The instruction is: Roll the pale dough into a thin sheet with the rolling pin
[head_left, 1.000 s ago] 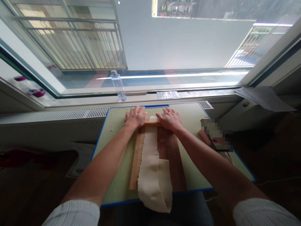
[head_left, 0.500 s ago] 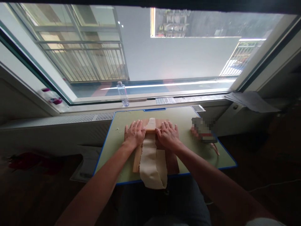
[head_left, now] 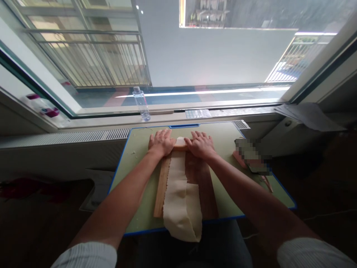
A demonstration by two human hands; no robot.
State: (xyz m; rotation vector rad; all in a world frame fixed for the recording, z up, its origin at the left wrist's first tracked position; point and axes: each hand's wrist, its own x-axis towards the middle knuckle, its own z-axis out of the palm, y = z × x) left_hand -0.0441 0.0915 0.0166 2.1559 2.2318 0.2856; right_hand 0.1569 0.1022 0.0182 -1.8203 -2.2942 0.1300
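A long strip of pale rolled dough [head_left: 175,186] runs along the wooden board [head_left: 205,193]. Its near end is folded back on the right and hangs past the table's front edge. A wooden rolling pin [head_left: 180,147] lies across the strip near its far end; only its middle shows between my hands. My left hand [head_left: 161,143] rests over the pin's left part, palm down. Over the right part lies my right hand [head_left: 201,145], with its thumb along the pin. The fingers of both hands point forward, and the palms hide the pin's ends.
The board lies on a green, blue-edged table [head_left: 228,178]. A phone-like object [head_left: 252,154], blurred out, lies at the right. On the sill stand a clear bottle [head_left: 142,104] and a bottle with a purple cap [head_left: 44,106]. Papers [head_left: 309,115] lie at the right.
Both hands have moved the rolling pin forward along the dough, nearer its far end. More of the strip shows behind the pin. The camera view has shifted slightly.
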